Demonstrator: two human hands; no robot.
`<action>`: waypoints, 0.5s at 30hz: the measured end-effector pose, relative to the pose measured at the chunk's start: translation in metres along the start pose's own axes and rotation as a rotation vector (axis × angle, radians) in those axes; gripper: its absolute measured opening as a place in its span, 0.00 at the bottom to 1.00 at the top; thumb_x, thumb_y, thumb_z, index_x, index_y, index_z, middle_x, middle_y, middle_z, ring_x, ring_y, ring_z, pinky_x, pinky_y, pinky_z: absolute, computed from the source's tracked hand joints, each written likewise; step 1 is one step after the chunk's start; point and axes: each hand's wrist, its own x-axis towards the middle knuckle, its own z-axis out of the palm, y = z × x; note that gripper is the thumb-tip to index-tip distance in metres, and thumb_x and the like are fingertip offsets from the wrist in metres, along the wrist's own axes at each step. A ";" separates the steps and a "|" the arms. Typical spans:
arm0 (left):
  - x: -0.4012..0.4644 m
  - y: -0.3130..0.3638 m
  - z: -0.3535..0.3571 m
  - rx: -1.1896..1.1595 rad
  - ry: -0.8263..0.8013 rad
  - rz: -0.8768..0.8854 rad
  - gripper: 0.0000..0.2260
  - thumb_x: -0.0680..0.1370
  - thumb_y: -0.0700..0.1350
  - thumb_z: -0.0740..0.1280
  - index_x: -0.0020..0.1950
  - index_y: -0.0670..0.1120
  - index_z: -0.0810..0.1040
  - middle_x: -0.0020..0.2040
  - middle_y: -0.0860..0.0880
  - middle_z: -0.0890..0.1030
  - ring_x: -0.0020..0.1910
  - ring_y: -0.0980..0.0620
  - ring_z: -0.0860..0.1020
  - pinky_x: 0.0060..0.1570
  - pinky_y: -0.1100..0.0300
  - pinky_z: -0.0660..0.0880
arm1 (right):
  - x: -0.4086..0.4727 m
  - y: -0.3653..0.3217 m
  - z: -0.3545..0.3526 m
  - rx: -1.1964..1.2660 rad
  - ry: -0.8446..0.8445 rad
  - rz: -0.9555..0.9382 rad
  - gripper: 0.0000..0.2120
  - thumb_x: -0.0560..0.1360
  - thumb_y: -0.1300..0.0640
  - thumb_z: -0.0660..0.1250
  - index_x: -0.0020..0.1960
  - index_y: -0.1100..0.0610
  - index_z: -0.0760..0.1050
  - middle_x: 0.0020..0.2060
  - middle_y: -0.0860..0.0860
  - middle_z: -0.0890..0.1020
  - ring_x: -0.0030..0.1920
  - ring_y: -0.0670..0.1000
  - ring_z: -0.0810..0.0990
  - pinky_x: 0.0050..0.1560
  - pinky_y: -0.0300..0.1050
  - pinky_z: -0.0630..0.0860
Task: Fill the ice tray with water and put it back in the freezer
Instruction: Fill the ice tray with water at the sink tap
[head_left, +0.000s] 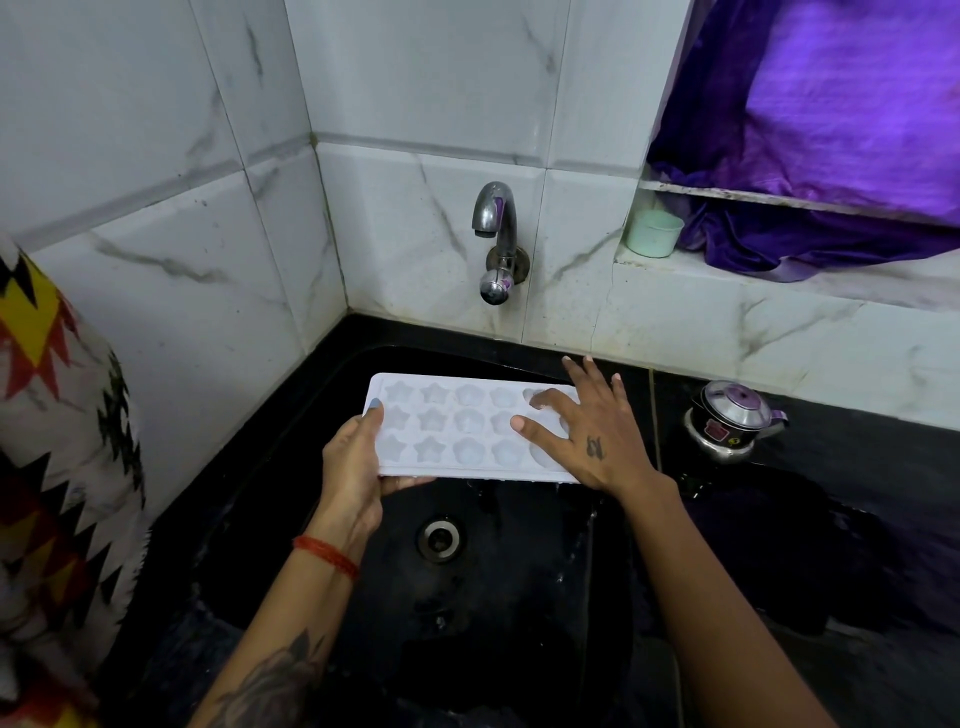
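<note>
Hands hold a white ice tray (470, 427) over a black sink (291, 410), below the wall tap (496, 228) and above the drain (439, 538). The left hand (356, 462) grips the tray's left short end: its thumb lies on the top rim at the left edge, by the first column of moulds, while the fingers curl underneath and show just below the near long edge. The right hand (592, 431) rests flat on the tray's right end with its fingers spread wide and nearly straight; the thumb and forefinger lie across the rightmost moulds, and the other fingers reach past the far right corner. Nothing is pinched by this hand.

The tray's long axis runs left to right, roughly parallel to the tiled back wall, and its open face is turned up, with three rows of star and rounded moulds showing. Whether the moulds hold water I cannot tell.

On the counter right of the sink stands a small steel kettle (732, 421). A pale green cup (653, 234) sits on the ledge beside purple cloth (831, 130). Patterned fabric (47, 415) hangs at the left.
</note>
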 end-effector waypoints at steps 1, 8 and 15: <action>0.000 0.000 0.000 0.000 0.000 -0.001 0.08 0.80 0.49 0.62 0.49 0.45 0.75 0.46 0.44 0.82 0.41 0.45 0.82 0.26 0.53 0.80 | 0.000 -0.001 0.000 0.021 0.014 -0.005 0.36 0.65 0.23 0.45 0.60 0.40 0.73 0.77 0.52 0.55 0.77 0.50 0.44 0.75 0.53 0.37; 0.000 0.001 0.002 -0.003 -0.005 -0.001 0.08 0.80 0.49 0.62 0.48 0.45 0.75 0.45 0.44 0.82 0.40 0.45 0.82 0.26 0.53 0.80 | 0.005 -0.019 -0.003 0.058 0.049 -0.079 0.34 0.66 0.25 0.46 0.60 0.44 0.72 0.76 0.52 0.57 0.77 0.50 0.47 0.75 0.51 0.38; -0.002 0.001 0.002 -0.017 -0.009 -0.013 0.08 0.80 0.49 0.62 0.49 0.45 0.75 0.45 0.44 0.82 0.41 0.44 0.82 0.27 0.51 0.81 | 0.011 -0.026 0.002 0.030 -0.046 -0.087 0.36 0.65 0.24 0.44 0.61 0.40 0.73 0.77 0.52 0.53 0.77 0.50 0.42 0.74 0.53 0.34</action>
